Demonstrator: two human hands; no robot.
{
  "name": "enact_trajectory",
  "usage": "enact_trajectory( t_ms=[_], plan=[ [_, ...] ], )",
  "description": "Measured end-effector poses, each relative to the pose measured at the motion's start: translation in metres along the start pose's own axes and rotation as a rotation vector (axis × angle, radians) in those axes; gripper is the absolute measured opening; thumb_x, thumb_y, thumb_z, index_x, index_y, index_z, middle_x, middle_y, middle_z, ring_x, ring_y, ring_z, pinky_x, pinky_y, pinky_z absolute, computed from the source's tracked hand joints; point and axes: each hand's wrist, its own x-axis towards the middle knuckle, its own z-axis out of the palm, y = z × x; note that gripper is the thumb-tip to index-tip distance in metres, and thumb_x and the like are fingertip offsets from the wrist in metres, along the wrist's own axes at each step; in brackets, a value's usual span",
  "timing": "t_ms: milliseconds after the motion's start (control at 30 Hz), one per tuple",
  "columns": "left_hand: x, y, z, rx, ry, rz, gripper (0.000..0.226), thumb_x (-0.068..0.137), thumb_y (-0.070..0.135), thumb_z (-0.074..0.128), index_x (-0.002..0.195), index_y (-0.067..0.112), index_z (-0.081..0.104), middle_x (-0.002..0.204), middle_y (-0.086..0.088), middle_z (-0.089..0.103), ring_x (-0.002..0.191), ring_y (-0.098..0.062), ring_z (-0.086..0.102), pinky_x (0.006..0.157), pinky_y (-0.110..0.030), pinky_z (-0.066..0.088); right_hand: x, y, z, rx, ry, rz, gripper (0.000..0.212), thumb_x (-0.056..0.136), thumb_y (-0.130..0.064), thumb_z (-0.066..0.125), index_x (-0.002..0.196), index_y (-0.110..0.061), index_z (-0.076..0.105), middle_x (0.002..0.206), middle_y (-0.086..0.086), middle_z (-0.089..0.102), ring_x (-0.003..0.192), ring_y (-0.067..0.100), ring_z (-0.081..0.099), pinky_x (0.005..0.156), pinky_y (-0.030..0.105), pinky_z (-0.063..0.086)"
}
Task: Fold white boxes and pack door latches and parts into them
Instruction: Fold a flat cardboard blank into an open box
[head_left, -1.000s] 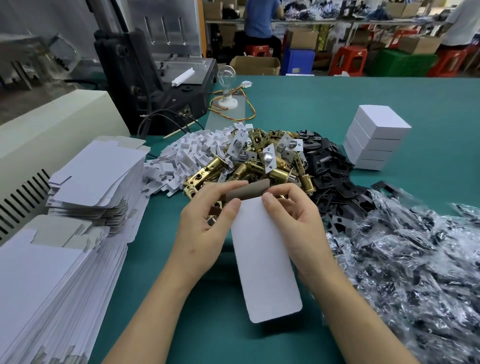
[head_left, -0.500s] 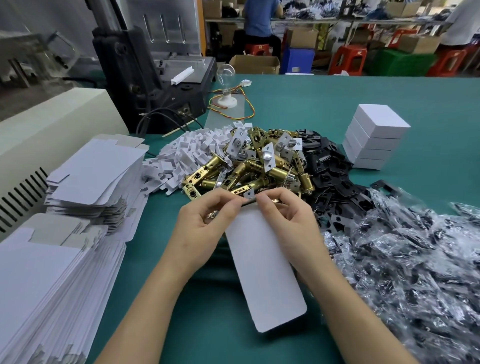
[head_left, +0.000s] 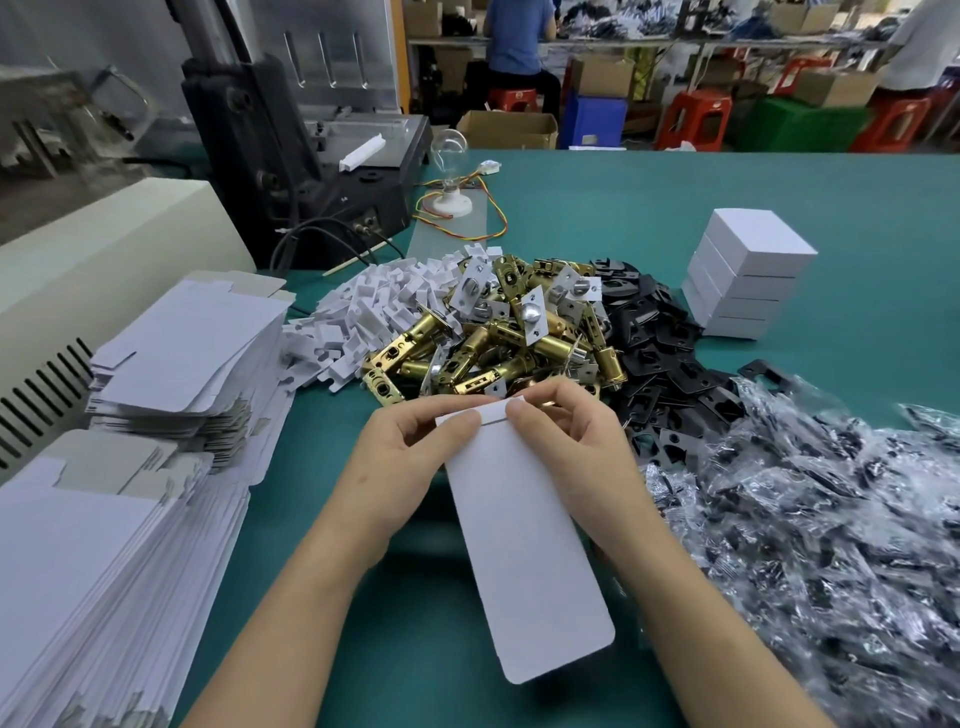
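Observation:
A long white box (head_left: 524, 540) is held over the green table (head_left: 727, 208), its near end toward me. My left hand (head_left: 400, 467) and my right hand (head_left: 576, 452) grip its far end from either side, thumbs pressing a folded white flap down on top. Just beyond lies a heap of brass door latches (head_left: 498, 343). White plastic parts (head_left: 374, 312) lie left of the heap, black plates (head_left: 660, 358) right of it.
Stacks of flat white box blanks (head_left: 130, 467) fill the left side beside a beige machine (head_left: 78, 270). Clear bags of parts (head_left: 810, 530) cover the right. Several finished white boxes (head_left: 748, 280) are stacked at the far right. A black machine (head_left: 301, 156) stands behind.
The grey flap that stood up at the far end of the box has been folded down flat. Both thumbs now press on it, and the box has tilted slightly.

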Motion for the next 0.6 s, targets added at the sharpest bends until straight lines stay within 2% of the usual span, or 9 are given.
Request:
enact_trajectory(
  t_ms=[100,233,333,400,500,600],
  plan=[
    [0.001,0.002,-0.001,-0.068,-0.001,-0.067,0.025,0.088,0.038,0.067,0.105,0.032,0.084,0.105,-0.005,0.079,0.093,-0.020,0.071,0.080,-0.029,0.058,0.000,0.000,-0.001,-0.004,-0.043,-0.009,0.007,0.090,-0.039,0.070,0.091,-0.033,0.070,0.090,-0.001,0.075,0.079,0.012,0.071,0.061,0.026,0.053],
    [0.001,0.005,-0.004,-0.137,0.020,-0.105,0.024,0.086,0.036,0.070,0.103,0.028,0.085,0.104,-0.007,0.080,0.090,-0.017,0.072,0.074,-0.023,0.060,0.001,0.003,-0.001,-0.039,-0.081,0.004,0.009,0.098,-0.034,0.067,0.104,-0.029,0.071,0.099,-0.005,0.075,0.093,0.015,0.072,0.072,0.032,0.057],
    [0.002,0.004,-0.004,-0.131,0.036,-0.110,0.015,0.095,0.026,0.072,0.103,0.028,0.085,0.103,-0.006,0.080,0.088,-0.016,0.071,0.071,-0.021,0.058,0.002,0.004,-0.001,-0.056,-0.087,0.010,0.011,0.100,-0.033,0.065,0.109,-0.030,0.070,0.101,-0.005,0.074,0.095,0.013,0.072,0.069,0.026,0.057],
    [0.003,0.003,-0.005,-0.112,0.059,-0.107,0.020,0.099,0.021,0.067,0.103,0.028,0.085,0.103,-0.004,0.081,0.088,-0.015,0.071,0.071,-0.021,0.058,0.001,0.005,-0.001,-0.048,-0.105,0.026,0.012,0.101,-0.031,0.065,0.112,-0.029,0.068,0.102,-0.003,0.075,0.095,0.014,0.073,0.065,0.028,0.059],
    [0.002,0.003,-0.007,-0.090,0.065,-0.097,0.021,0.100,0.022,0.066,0.102,0.030,0.085,0.103,-0.001,0.081,0.087,-0.013,0.072,0.071,-0.021,0.059,0.000,0.003,0.000,-0.028,-0.135,0.036,0.016,0.101,-0.030,0.065,0.116,-0.027,0.066,0.102,0.000,0.075,0.094,0.017,0.073,0.059,0.025,0.056],
    [0.002,0.004,-0.011,-0.040,0.025,-0.074,0.022,0.101,0.022,0.065,0.104,0.032,0.085,0.103,0.001,0.080,0.090,-0.012,0.072,0.074,-0.021,0.060,0.000,0.003,-0.001,-0.040,-0.130,0.020,0.016,0.100,-0.033,0.066,0.116,-0.031,0.066,0.101,-0.001,0.077,0.093,0.016,0.074,0.060,0.025,0.056]
  ],
)
